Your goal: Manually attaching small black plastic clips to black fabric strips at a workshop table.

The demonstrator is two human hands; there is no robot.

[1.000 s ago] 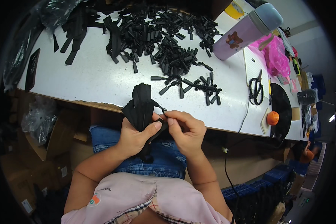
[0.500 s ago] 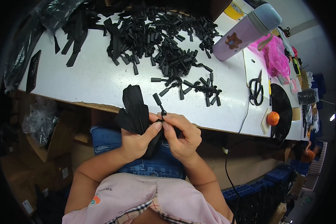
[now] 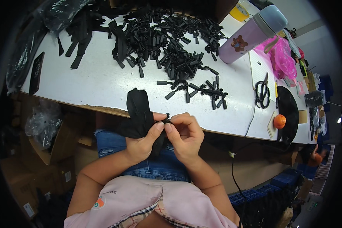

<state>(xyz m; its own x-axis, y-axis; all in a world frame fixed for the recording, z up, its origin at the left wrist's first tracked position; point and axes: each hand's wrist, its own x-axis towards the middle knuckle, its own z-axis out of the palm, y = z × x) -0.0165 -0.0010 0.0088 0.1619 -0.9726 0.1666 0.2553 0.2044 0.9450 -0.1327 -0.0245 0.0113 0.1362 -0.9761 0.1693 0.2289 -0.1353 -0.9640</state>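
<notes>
Above my lap, just off the table's front edge, my two hands meet at the fingertips. My left hand [image 3: 142, 142] is closed round folded black zipper tape [image 3: 139, 110], whose loose ends stand up and spread to the left. Opposite it, my right hand [image 3: 188, 135] pinches a small black zipper slider [image 3: 168, 117] at the tape's end; only its tip shows between the fingers, and its long pull is hidden. Many more zipper sliders with bar-shaped pulls lie in a pile [image 3: 178, 62] on the table beyond, with a small cluster [image 3: 211, 92] nearer me.
On the white table [image 3: 91, 85], more black tape strips [image 3: 79, 41] and a dark flat phone-like object [image 3: 36, 73] lie left. To the right are a purple bottle [image 3: 241, 41], black scissors [image 3: 262, 93], an orange round object [image 3: 279, 121], a notepad and a pink bag [image 3: 279, 57].
The slider's long pull, which stuck up above my fingertips, no longer shows there. My right fingers have shifted slightly on the slider. The whole view has moved a little.
</notes>
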